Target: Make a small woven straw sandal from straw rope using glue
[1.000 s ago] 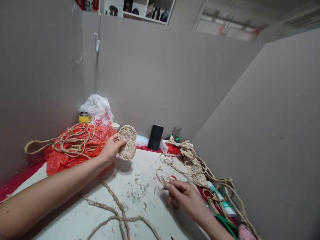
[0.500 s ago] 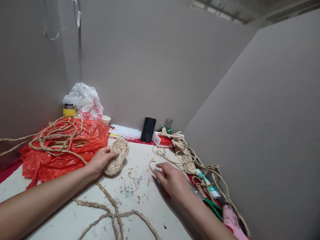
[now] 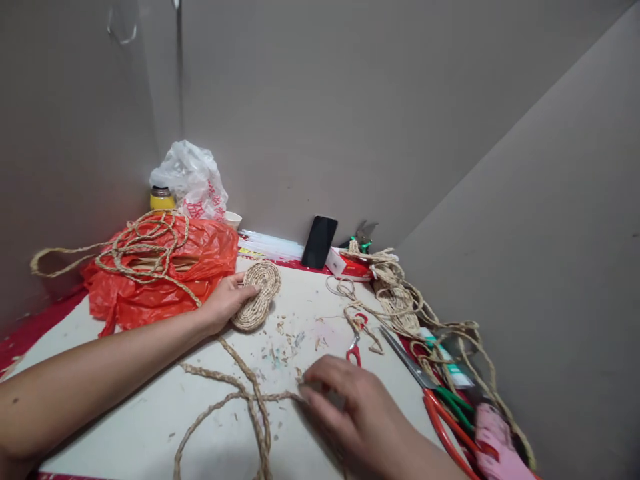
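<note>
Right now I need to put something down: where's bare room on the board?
Mostly bare: between woven piece and small scissors, in front of the phone; and between right hand and large scissors. Crowded: right edge, rope bundle; back left, red bag.

Has pulled the right hand [image 3: 345, 407] back from the small red-handled scissors [image 3: 354, 347], leaving them uncovered, to cover part of a braided cord [image 3: 280, 397] nearer the body. Has lowered and tilted the coiled woven piece [image 3: 257, 297], previously raised upright. Has exposed more of the large scissors [image 3: 427, 383].
</note>
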Action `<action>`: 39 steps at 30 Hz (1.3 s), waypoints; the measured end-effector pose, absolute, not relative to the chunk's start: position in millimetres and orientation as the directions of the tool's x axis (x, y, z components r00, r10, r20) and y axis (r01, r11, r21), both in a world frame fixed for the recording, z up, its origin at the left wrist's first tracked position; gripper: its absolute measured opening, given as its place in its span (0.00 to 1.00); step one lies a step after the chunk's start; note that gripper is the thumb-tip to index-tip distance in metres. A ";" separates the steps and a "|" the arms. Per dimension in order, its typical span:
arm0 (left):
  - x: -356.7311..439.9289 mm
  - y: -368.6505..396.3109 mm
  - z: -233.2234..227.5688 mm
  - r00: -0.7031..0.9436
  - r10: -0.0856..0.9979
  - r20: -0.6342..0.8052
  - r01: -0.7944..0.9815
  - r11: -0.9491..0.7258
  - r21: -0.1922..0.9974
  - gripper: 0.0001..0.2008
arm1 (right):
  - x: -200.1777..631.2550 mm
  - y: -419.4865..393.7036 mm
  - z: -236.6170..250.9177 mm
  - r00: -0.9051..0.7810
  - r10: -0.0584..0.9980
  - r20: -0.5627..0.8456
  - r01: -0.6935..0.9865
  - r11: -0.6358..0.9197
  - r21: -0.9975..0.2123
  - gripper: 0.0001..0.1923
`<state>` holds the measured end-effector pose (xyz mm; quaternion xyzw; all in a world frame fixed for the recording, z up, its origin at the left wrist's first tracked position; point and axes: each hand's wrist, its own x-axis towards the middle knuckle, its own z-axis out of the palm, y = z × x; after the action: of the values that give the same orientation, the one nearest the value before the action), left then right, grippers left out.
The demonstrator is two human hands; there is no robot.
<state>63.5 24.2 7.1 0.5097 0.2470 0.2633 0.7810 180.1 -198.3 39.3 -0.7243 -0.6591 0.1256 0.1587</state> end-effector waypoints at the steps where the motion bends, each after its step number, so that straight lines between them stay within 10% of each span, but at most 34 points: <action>1: 63.1 23.9 7.5 0.737 0.666 -0.114 -0.160 0.336 0.928 0.16 | 165.3 -200.0 39.6 0.049 0.999 -0.007 0.915 -0.047 -0.402 0.11; 11: 58.4 23.4 12.3 0.733 0.676 -0.079 -0.164 0.288 0.943 0.12 | 122.0 -196.0 33.4 0.056 0.970 -0.237 0.823 -0.180 -0.539 0.04; 20: 50.6 28.5 46.3 0.757 0.653 -0.004 -0.281 0.331 0.901 0.14 | 149.8 -173.1 42.3 0.538 0.840 -0.074 0.190 -0.206 -0.960 0.15; 30: 38.5 10.2 53.8 0.937 0.347 -0.038 -0.107 0.390 0.914 0.17 | 168.2 -127.5 42.7 0.609 0.792 0.032 0.040 0.010 -0.999 0.20; 39: 29.2 87.8 61.5 0.834 0.552 -0.015 -0.207 0.337 0.918 0.09 | 203.7 -184.9 69.1 0.511 0.853 -0.110 0.102 -0.187 -0.977 0.19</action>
<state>29.2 87.8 61.5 0.5246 0.1645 0.2369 0.8010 203.7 -184.9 69.1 -0.6856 -0.3481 0.3512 0.5343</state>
